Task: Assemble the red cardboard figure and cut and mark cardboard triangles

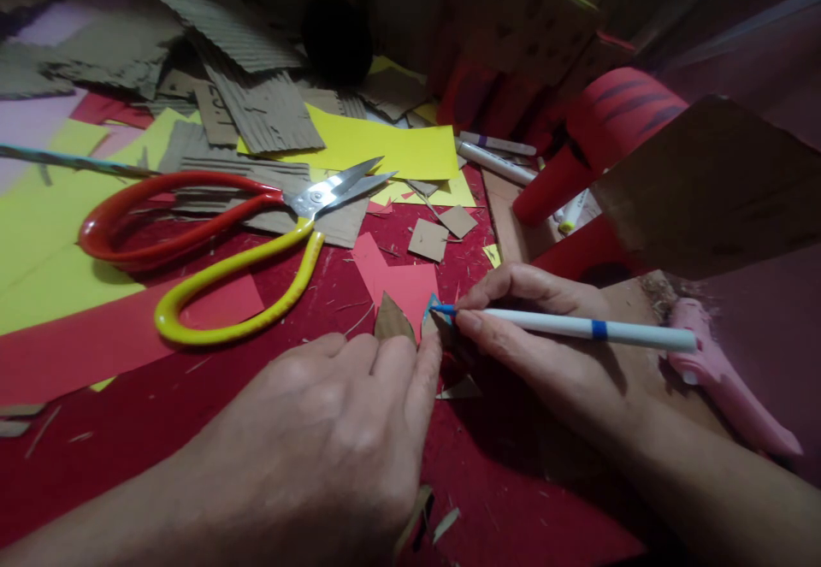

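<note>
My right hand (pixel 545 366) pinches a white felt-tip marker (pixel 629 333) with a blue tip and a blue band. The tip touches a small pointed cardboard piece (pixel 434 324), whose edge carries a blue line. My left hand (pixel 346 413) lies low on the red surface, fingers curled, with the index finger pressed on that piece. A second leaf-shaped cardboard piece (pixel 392 319) stands out beyond its knuckles, its lower part hidden. Behind both lies a coral-red paper scrap (pixel 409 283).
Large scissors (pixel 237 246) with one red and one yellow handle lie spread at left. Corrugated cardboard (pixel 269 114), yellow paper (pixel 385 146) and cardboard squares (pixel 428 240) fill the back. Right are red paper tubes (pixel 558 182), a cardboard flap (pixel 711 195) and a pink glue gun (pixel 724 387).
</note>
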`<state>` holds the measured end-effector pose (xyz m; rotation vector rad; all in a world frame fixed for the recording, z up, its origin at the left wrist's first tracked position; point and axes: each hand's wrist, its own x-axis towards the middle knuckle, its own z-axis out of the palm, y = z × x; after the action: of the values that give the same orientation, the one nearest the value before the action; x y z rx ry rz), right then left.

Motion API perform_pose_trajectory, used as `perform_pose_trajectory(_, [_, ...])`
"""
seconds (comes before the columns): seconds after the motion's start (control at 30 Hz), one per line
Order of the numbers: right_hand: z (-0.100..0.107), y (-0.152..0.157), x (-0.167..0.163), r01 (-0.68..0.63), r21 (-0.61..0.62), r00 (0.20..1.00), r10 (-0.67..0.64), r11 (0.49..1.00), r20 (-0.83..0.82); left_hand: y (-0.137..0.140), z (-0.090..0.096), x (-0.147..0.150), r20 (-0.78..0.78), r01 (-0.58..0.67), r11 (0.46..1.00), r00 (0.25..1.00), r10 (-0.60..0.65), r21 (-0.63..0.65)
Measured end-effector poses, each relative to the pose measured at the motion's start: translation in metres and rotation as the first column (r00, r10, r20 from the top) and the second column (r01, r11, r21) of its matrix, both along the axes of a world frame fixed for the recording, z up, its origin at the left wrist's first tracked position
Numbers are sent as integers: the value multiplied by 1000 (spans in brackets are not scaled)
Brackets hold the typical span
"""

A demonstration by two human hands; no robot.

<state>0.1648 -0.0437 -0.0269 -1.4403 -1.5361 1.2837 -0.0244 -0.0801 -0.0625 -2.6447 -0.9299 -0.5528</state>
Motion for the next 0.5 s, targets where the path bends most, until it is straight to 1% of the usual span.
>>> perform_pose_trajectory(0.07, [-1,0,1,-10,-19,1000,10,1000,3,0,-1,0,7,-2,1000,1000,2,5])
perform_pose_trajectory(0.2, [-2,-1,2,14,35,998,-16,999,56,0,-2,-1,15,5,1000,1000,-5,23])
perform_pose_trajectory(0.3, [-2,-1,1,14,49,994,-20,999,105,0,-2,-2,9,4,1000,1000,-4,20])
perform_pose_trajectory(0.5, [3,-1,1,-51,38,987,44,998,158,-1,-2,-2,28,16,1000,999,-17,10])
